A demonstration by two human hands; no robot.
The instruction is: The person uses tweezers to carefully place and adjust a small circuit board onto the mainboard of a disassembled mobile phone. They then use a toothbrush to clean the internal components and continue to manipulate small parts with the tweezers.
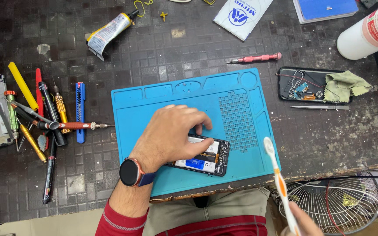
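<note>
So our left hand (171,133), the one with the round black smartwatch (130,171) on a blue strap, is pressed flat on the opened black smartphone with its back cover off (208,157). Fingers are spread over the phone's far edge and the thumb runs along its near side, pinning it down rather than lifting it. The phone lies on the blue silicone repair mat (224,100), near the mat's front edge, and we can see the battery and bare boards sticking out to the right of the hand.

Our right hand (300,223) is off the front right corner of the surface, fingers closed around the handle of a white and orange toothbrush (278,179). The bristle end points up over the mat's right edge, close to the phone but not touching it.

Containers: the black rectangular tray (287,85) toward the right edge holds small circuit parts and thin red wires, with a crumpled olive-green cloth (344,83) draped over its right end. Silver tweezers (320,107) lie just in front of it.

The dark, scuffed gridded surface (154,52) carries a pile of screwdrivers and pry tools (44,118) at the left edge, a squeezed tube of glue (108,31) at the back, and a pink screwdriver (257,57) behind the mat. A wire fan guard (342,201) sits below the front right corner.
</note>
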